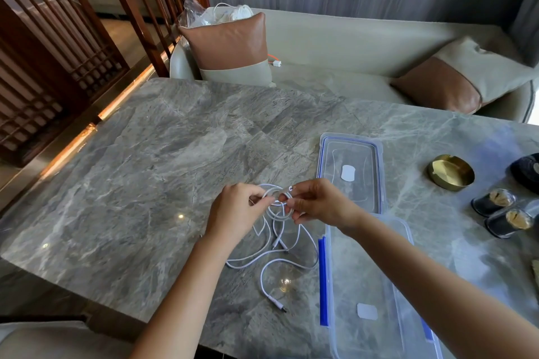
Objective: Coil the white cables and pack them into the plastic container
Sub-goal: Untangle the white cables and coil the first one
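Head view: both hands (pixel 237 211) pinch the white cable (pixel 277 198) coil.

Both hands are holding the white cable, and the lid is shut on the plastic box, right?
Not quite. The left hand and right hand hold the white cable, but the lid is off: the head view shows it lying on the table beside the open plastic container.

Bright even light, glare spots on the marble table (pixel 140 178) (three pinpoints), edges bowed, slightly soft
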A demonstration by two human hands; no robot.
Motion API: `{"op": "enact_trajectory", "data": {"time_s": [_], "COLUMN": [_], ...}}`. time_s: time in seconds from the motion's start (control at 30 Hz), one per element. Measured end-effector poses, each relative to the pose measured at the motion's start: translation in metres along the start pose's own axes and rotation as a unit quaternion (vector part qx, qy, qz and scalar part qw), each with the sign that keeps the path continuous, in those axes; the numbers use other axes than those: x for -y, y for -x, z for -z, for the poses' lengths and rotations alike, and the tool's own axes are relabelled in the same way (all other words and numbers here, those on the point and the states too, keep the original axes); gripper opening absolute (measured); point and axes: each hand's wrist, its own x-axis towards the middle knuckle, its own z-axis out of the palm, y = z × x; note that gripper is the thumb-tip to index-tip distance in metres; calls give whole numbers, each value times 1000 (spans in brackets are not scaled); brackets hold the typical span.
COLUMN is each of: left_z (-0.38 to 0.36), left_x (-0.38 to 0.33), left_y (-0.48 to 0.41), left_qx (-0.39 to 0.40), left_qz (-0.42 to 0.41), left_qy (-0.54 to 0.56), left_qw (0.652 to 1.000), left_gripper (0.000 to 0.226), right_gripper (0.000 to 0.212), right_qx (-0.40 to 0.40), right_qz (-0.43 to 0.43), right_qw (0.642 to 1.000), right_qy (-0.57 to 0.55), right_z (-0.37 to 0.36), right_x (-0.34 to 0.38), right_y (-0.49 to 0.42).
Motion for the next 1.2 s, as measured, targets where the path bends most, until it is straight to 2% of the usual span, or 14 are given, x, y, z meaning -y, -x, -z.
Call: {"op": "enact_trajectory", "data": {"time_s": [0.07,0.17,0.23,0.33,0.47,0.57,0.67,0.73,0.8,0.87,0.93,1.03,1.1,1.2], "left_z": [-6,-12,-11,-10,-6,-4,-1,0,1,0,-2,-6,-9,-8], "left_x": [2,3,1,0,-3,-10,-15,-16,-16,-18,-21,-24,-22,-12], "left_y": [2,3,3,5,3,-4,-10,-11,-12,-12,-13,-15,-15,-14], "left_qx": [2,25,51,90,85,47,-2,-30,-44,-54,-56,-42,-35,-25], "left_qz": [11,56,112,181,224,224,225,228,224,217,209,201,198,199], "left_qy": [26,128,246,403,482,494,507,506,500,505,503,496,484,460], "left_qw": [1000,990,962,892,843,839,832,831,835,834,837,844,851,865], "left_gripper": [32,28,17,11,15,14,14,15,16,16,17,17,17,14], "right_gripper": [10,18,18,15,11,7,13,34,52,58,55,39,29,12], "right_qx": [-21,-48,-57,-66,-77,-110,-147,-116,-43,11,11,-77,-142,-180], "right_qz": [8,26,37,45,47,33,-29,-119,-207,-258,-280,-260,-238,-217], "right_qw": [1000,998,998,996,992,977,936,922,914,892,843,763,740,737], "right_qy": [0,-2,-7,-32,-91,-182,-319,-351,-345,-370,-459,-587,-613,-615], "right_z": [-3,-5,-7,-10,-11,-10,-7,-12,-24,-37,-47,-54,-56,-56], "right_x": [-2,-3,-3,-7,-6,-1,0,-5,-14,-21,-25,-20,-18,-16], "right_y": [0,-2,-4,-5,-8,-13,-13,-9,-2,2,3,0,-3,-2]}}
